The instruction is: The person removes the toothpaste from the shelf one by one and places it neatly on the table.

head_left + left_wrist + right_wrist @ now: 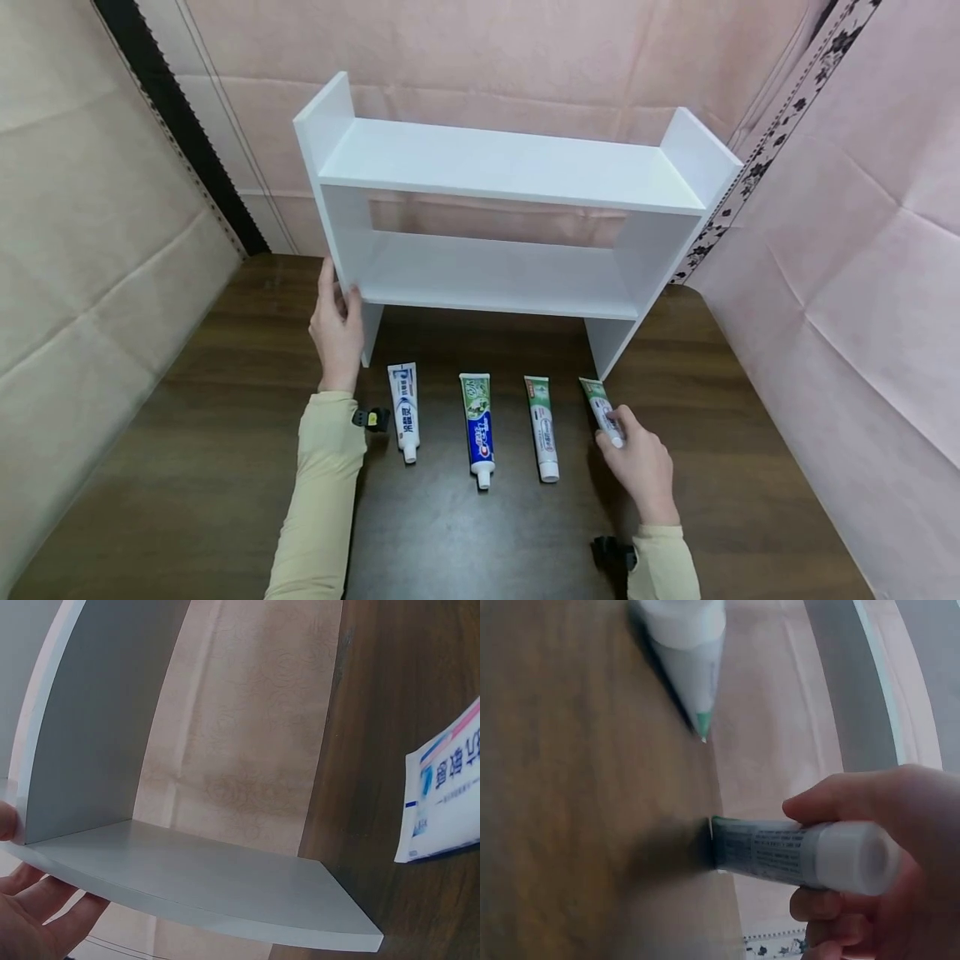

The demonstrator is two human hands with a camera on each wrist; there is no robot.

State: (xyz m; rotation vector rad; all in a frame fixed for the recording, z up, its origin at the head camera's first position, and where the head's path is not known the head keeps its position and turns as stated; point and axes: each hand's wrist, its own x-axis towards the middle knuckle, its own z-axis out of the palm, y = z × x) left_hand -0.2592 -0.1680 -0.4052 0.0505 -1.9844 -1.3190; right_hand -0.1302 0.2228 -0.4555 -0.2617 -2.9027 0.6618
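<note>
A white two-tier shelf (487,267) stands on the brown wooden table. My left hand (337,337) grips its left side panel, with fingers (56,904) along the outer face and the thumb round the front edge. Between thumb and fingers, my right hand (641,467) pinches a white-and-green toothpaste tube (602,410) near its cap; the tube slants, its flat end close to the shelf's right front foot. Three more tubes lie in a row in front of the shelf: a white-and-blue one (405,408), a green-and-blue one (478,425) and a white one with a green end (542,425).
Pinkish cloth panels (495,50) rise behind the shelf and along both sides of the table (210,467). The shelf's raised side panels (697,158) stick up above its top board (495,162). Beneath the lower board (495,271) is a gap over the tabletop.
</note>
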